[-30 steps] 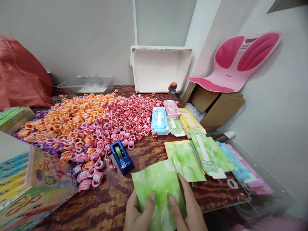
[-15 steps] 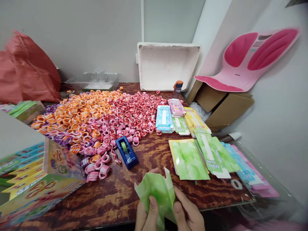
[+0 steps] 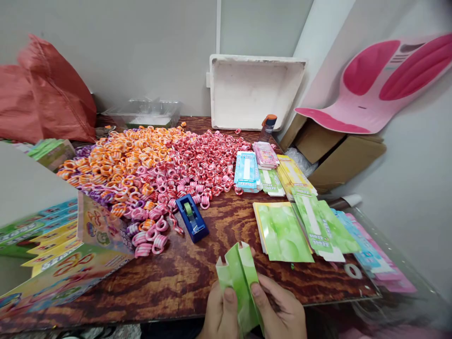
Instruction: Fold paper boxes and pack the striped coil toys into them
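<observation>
Both hands hold one green card piece (image 3: 240, 282) with folded edges, over the front edge of the wooden table (image 3: 169, 287). On its left side, my left hand (image 3: 222, 310) grips it with the thumb on top. My right hand (image 3: 277, 306) pinches the right side, its thumb on the card and the fingers behind. Flat green sheets (image 3: 284, 230) lie beyond my right hand. A blue tape dispenser (image 3: 192, 218) stands on the table ahead of my left hand.
Coiled rings (image 3: 155, 165) in orange, red, pink and purple cover the left and middle table. A display box (image 3: 102, 230) stands at left. Blue packets (image 3: 246, 170), a bottle (image 3: 267, 128) and a white tray (image 3: 256, 94) are farther back. A tape roll (image 3: 352, 271) lies right.
The green card has been folded narrower, its right flap now upright and turned inward. My hands have come closer together around it. The whole view has shifted slightly.
</observation>
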Demonstrator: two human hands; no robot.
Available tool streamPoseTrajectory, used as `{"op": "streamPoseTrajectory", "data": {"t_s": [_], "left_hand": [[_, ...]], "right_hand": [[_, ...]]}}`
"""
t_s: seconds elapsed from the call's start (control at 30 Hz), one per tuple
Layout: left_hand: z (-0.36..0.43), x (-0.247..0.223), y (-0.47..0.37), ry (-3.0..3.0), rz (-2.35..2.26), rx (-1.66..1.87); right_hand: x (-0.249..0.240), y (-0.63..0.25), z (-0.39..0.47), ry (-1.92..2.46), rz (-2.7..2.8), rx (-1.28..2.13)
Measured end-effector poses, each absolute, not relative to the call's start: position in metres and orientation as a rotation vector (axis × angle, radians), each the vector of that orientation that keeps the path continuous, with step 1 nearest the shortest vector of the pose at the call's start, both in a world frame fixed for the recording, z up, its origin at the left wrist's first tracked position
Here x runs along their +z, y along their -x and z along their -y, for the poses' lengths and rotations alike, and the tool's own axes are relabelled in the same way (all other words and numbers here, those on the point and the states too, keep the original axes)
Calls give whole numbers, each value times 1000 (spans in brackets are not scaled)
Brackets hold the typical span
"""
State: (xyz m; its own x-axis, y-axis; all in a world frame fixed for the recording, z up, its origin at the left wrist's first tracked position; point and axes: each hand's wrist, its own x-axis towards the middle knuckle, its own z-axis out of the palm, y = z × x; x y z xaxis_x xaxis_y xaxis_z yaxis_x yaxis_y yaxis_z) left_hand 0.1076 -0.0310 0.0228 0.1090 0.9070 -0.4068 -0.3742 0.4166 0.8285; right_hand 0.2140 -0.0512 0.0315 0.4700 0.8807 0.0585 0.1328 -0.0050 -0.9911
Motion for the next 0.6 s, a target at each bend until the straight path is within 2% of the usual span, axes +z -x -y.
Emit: {"op": "streamPoseTrajectory", "data": {"t_s": [0.1,0.33,0.6], "left_hand": [[24,31,-112,-688,-1048,1136],[14,44,-115,-743,-1040,1091],[24,27,-110,-420,-871,988]], "right_hand": [[31,-214,51,1445,880,900],[23,-215,53,1262,770,1139],[12,-222,52,1064,777,1302]]}}
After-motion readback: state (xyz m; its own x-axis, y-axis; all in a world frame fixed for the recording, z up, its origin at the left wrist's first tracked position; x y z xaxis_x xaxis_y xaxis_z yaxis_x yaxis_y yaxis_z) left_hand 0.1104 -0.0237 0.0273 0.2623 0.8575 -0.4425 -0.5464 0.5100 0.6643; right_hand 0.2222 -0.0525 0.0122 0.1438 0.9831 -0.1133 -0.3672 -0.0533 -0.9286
